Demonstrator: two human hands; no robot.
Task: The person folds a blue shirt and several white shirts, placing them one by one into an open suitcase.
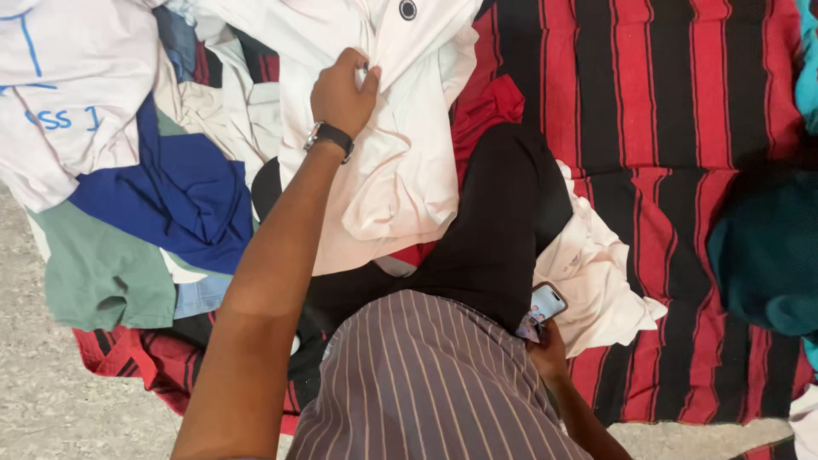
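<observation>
My left hand [342,92], with a dark watch on its wrist, reaches forward and pinches a fold of a white shirt [400,170] that lies over my black trouser leg [503,230]. The shirt has a small round dark badge near its top. My right hand [550,349] stays low beside my striped shirt and holds a smartphone [545,302] with its screen lit. Only part of that hand shows behind my body.
A red-and-black striped blanket [665,94] covers the floor. On the left lies a heap of clothes: a white garment with blue print [68,94], a blue one [179,196], a green one [102,273]. Teal cloth [767,247] sits at right. Speckled floor [51,392] shows lower left.
</observation>
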